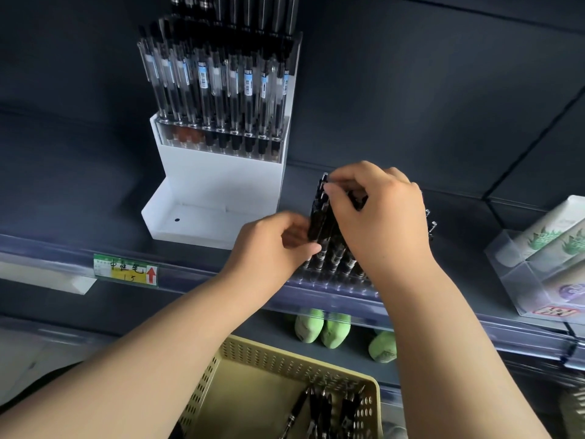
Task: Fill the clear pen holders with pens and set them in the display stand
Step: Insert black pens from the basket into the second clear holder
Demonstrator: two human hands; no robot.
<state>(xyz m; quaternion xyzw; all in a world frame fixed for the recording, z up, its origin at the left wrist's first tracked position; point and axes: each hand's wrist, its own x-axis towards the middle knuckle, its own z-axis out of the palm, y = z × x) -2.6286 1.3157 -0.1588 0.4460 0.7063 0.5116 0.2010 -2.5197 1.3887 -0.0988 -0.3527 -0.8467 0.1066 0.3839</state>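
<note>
I see the clear pen holder standing on the shelf, just right of the white display stand, full of black pens. The left hand has its fingers curled on the side of the black pens. The right hand pinches their top ends from above. Below, a yellow basket holds loose pens.

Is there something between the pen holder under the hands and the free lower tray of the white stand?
Nothing visible blocks it. The clear pen holder stands right of the display stand, and the lower tray holds nothing in view. Only the left hand, holding pens, lies between them.
</note>
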